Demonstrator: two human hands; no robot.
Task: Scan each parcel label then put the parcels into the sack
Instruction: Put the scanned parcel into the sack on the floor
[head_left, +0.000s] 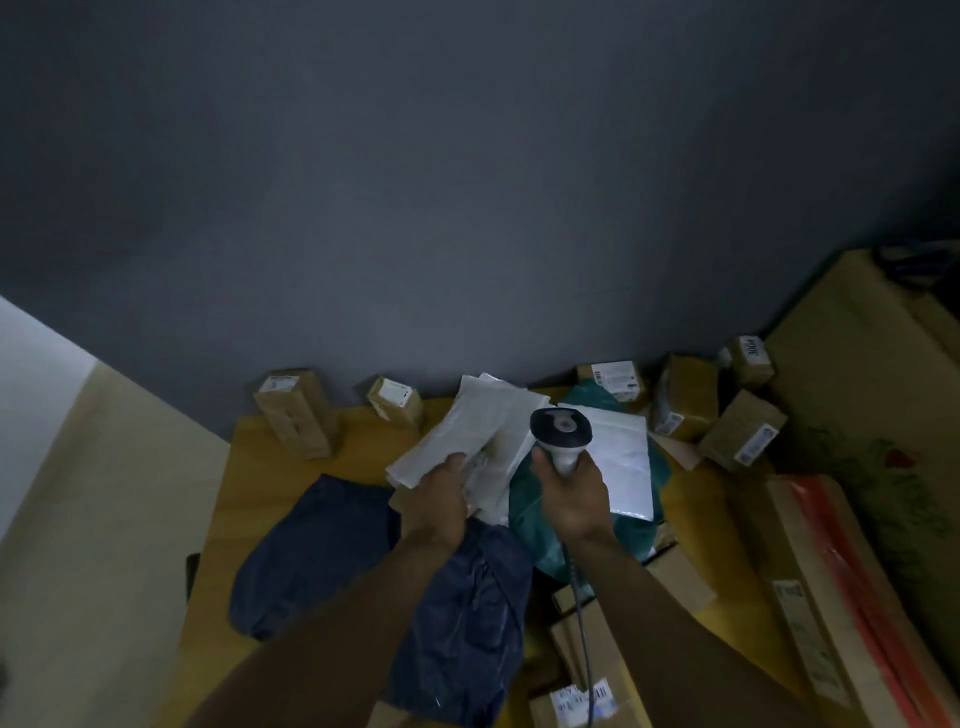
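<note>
On the desk (270, 499), the sack (311, 561) lies left of and nearer than the left hand (439, 501); a mailer (618, 457) lies on a bag (530, 514) right of the right hand (571, 493); boxes (296, 413) stand beyond both hands.

Dim light fills the room, where a dark grey-blue wall (415, 182) takes up the far side and most of the view, a yellowish wooden table (270, 488) stands against its foot, and a pale cream surface (104, 467) lies at the left
</note>
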